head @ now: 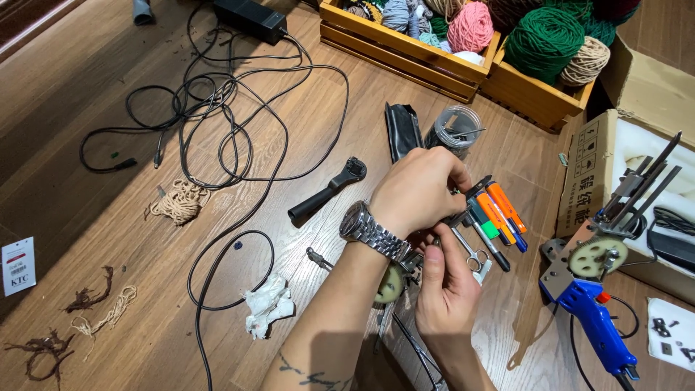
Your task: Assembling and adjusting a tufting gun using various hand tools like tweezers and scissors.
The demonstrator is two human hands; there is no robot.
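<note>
both hands clamp one small metal mechanism over the wooden floor (pixel 108 58): the left hand (pixel 420 192) covers its top, the right hand (pixel 445 286) pinches from below, the mechanism (pixel 394 279) with its pale gear sitting under the grip. coloured markers (pixel 499 213) lie just right, small scissors (pixel 474 257) beside them.
</note>
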